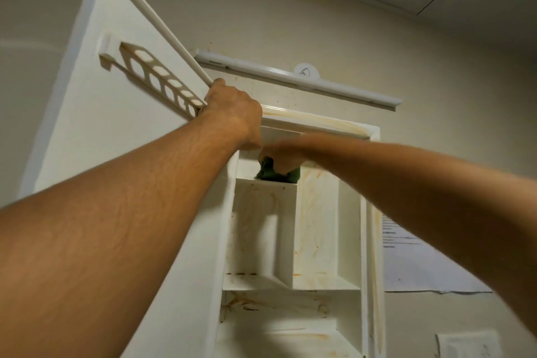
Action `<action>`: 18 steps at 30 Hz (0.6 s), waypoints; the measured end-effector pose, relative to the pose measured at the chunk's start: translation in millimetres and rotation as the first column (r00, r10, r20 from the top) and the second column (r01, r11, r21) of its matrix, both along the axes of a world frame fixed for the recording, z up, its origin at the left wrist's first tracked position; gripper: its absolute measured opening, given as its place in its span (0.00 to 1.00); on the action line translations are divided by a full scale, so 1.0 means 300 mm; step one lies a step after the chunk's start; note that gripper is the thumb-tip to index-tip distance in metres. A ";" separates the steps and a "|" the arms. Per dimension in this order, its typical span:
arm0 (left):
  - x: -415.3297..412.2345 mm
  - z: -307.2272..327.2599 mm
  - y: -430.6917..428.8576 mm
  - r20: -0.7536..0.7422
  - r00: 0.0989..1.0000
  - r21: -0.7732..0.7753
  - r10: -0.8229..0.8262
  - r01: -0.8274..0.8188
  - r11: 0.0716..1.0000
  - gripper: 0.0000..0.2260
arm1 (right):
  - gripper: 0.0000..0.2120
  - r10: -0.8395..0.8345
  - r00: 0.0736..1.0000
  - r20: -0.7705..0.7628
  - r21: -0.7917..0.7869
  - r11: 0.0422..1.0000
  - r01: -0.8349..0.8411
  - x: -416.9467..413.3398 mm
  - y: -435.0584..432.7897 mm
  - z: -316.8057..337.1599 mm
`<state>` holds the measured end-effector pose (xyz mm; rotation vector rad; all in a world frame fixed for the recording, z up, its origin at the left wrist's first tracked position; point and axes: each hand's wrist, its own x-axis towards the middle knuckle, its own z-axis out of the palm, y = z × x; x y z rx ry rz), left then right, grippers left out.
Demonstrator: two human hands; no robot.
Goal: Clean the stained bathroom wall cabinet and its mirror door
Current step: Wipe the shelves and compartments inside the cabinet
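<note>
Right hand (281,157) gripping green cloth (266,174) inside stained cabinet (319,212), wall notice (412,266) illegible

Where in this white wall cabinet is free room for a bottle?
Free: the stained middle shelf between the white box divider and the cabinet's right wall; the lower shelf. Crowded: the top compartment, where the right hand grips a green scouring pad beside the left hand holding the door.

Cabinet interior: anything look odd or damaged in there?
Orange-brown stains streak the cabinet back panels, the lower shelf and the top frame. Nothing looks broken or askew.
</note>
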<state>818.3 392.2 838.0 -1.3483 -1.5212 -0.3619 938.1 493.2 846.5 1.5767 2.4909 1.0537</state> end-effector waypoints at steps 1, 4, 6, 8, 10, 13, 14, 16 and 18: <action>0.001 0.001 0.006 0.000 1.000 0.002 0.002 -0.002 1.000 0.16 | 0.21 0.013 1.000 -0.007 0.009 1.000 -0.013 0.002 -0.039 0.030; 0.004 0.008 0.007 0.004 1.000 0.012 0.022 -0.022 1.000 0.15 | 0.14 0.170 0.981 0.099 0.208 0.960 -0.187 0.017 -0.081 0.038; 0.006 0.005 0.007 0.009 1.000 0.012 0.011 -0.011 1.000 0.13 | 0.10 0.068 0.977 0.204 0.252 0.960 -0.120 0.057 -0.052 -0.021; 0.006 0.004 0.005 0.006 1.000 0.023 -0.009 0.009 1.000 0.12 | 0.09 -0.102 0.952 0.290 0.291 0.957 0.013 0.085 -0.006 -0.083; 0.001 0.004 0.007 0.015 1.000 0.026 -0.003 0.003 1.000 0.12 | 0.08 -0.170 0.930 0.326 0.300 0.951 0.069 0.075 -0.009 -0.089; 0.005 0.008 0.004 0.030 0.999 0.015 -0.024 0.023 1.000 0.12 | 0.08 -0.148 0.927 0.343 0.249 0.966 0.062 0.078 -0.039 -0.071; 0.006 0.006 0.005 0.034 0.999 0.013 -0.029 0.028 1.000 0.12 | 0.08 -0.141 0.935 0.327 0.238 0.969 0.063 0.089 -0.048 -0.059; -0.001 0.005 0.007 0.024 0.999 0.022 -0.030 0.030 0.999 0.11 | 0.08 -0.133 0.945 0.298 0.249 0.967 0.057 0.106 -0.034 -0.035; 0.002 0.001 0.010 0.022 0.999 0.033 -0.049 0.048 0.998 0.11 | 0.06 -0.103 0.983 0.152 0.254 0.965 0.062 0.099 -0.012 -0.008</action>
